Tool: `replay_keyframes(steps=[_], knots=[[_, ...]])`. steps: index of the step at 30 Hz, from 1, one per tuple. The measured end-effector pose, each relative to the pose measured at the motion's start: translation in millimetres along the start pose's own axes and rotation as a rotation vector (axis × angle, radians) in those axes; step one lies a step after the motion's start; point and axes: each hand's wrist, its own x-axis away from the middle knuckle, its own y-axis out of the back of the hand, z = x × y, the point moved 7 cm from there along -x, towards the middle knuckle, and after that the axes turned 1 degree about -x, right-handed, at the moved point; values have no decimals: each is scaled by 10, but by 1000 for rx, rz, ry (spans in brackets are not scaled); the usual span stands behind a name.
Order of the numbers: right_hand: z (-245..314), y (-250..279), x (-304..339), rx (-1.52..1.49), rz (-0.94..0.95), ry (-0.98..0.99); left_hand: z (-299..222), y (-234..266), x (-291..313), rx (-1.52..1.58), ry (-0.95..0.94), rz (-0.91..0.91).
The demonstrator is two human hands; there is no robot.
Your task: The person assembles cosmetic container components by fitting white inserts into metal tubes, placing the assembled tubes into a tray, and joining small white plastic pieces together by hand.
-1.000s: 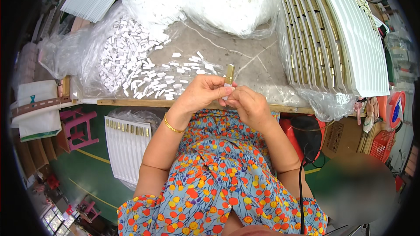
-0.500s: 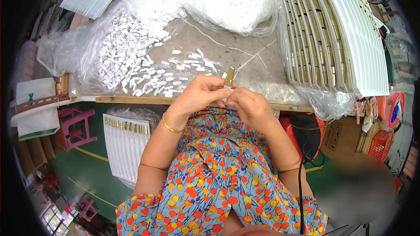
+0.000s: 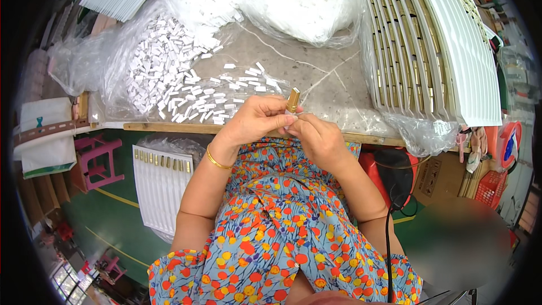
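My left hand point(image 3: 254, 120) is closed, pinching a small gold-coloured rectangular metal piece point(image 3: 293, 100) between thumb and fingers. The piece stands nearly upright above the fingertips, just over the table's near edge. Close against it, my right hand point(image 3: 320, 141) is closed too, its fingertips pressed together at the lower end of the gold piece. A bit of white shows among the fingertips, but what the right hand grips is mostly hidden. Left of my hands, loose small white rectangular pieces point(image 3: 206, 99) are scattered on the table and heap up toward the back left.
Clear plastic bags point(image 3: 299, 5) of white pieces lie at the back. White ribbed trays with gold pieces point(image 3: 406, 45) are stacked at the right. A wooden strip point(image 3: 169, 128) edges the grey table point(image 3: 282, 51). Below left stands another white tray point(image 3: 161, 192); a pink stool point(image 3: 101, 164) is beyond it.
The gold piece has turned in my fingers and tilts slightly differently. My right fingers have moved up and left, closer to my left thumb.
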Motion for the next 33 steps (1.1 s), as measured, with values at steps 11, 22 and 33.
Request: replay_keyframes(steps=[11, 22, 33], knots=[[47, 75, -54, -77, -31, -40, -27, -32, -33, -7, 28, -16], [-309, 60, 140, -180, -169, -301, 464, 1273, 1598, 254, -79, -907], [-350, -208, 117, -239, -97, -440, 2648, 1776, 4294, -121, 764, -1137]])
